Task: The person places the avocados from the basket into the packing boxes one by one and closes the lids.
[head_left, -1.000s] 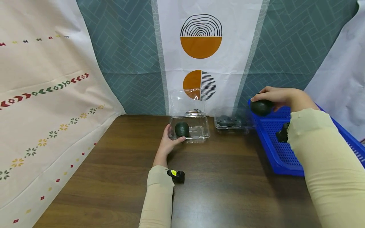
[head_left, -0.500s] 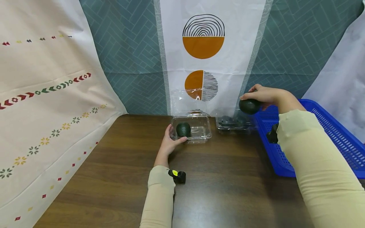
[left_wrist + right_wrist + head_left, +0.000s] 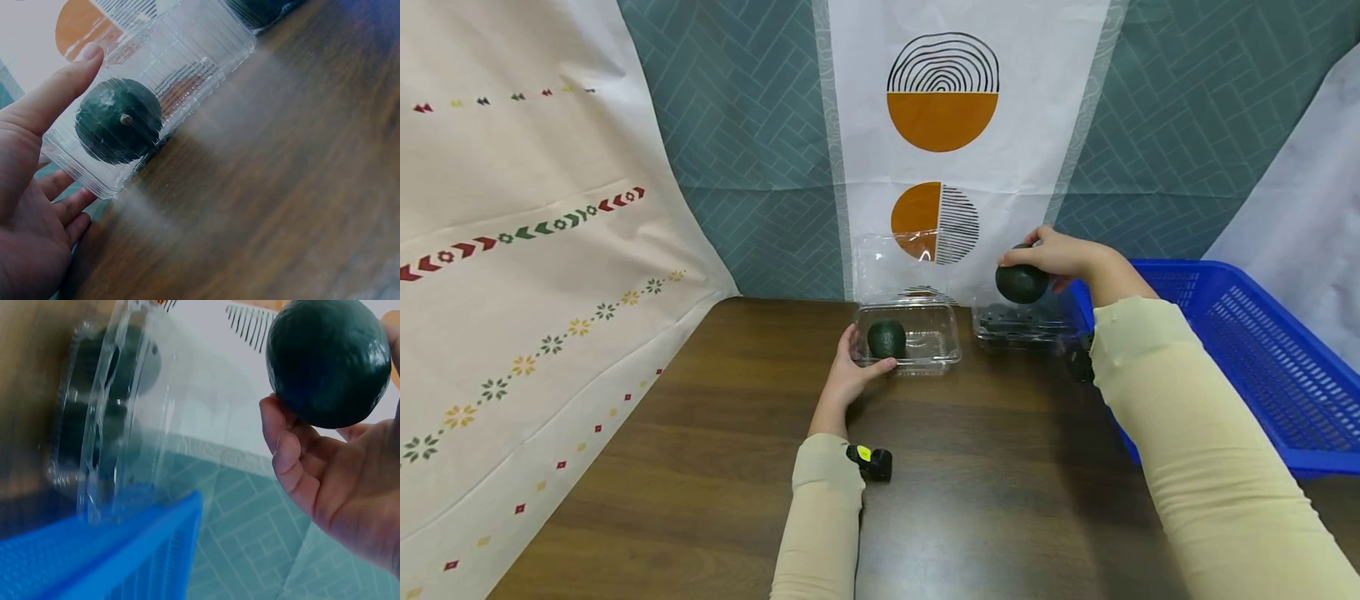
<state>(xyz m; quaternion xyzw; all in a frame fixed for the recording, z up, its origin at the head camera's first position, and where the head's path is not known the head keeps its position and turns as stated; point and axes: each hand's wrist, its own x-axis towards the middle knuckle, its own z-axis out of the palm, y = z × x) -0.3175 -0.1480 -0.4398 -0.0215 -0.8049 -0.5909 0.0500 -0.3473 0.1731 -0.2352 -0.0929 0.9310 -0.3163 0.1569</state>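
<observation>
My right hand [image 3: 1063,255] holds a dark green avocado [image 3: 1022,284] in the air, above a closed clear plastic clamshell [image 3: 1022,325]. The right wrist view shows the fingers wrapped round the lower side of this avocado [image 3: 328,362]. My left hand [image 3: 848,377] grips the left end of an open clear clamshell [image 3: 928,363], thumb at the front rim and fingers round the left side. Inside that box, at its left, lies another avocado [image 3: 887,338], its stem end facing the left wrist camera. The raised lid [image 3: 898,271] stands up behind the box.
At the right is a blue plastic basket [image 3: 1292,454]. The closed clamshell, with dark round fruit inside, sits between it and the open box. A patterned cloth [image 3: 760,150] hangs along the back of the wooden table [image 3: 970,500].
My right hand has carried the avocado leftward, from over the blue basket's edge to above the closed clamshell. The left hand keeps its grip on the open box.
</observation>
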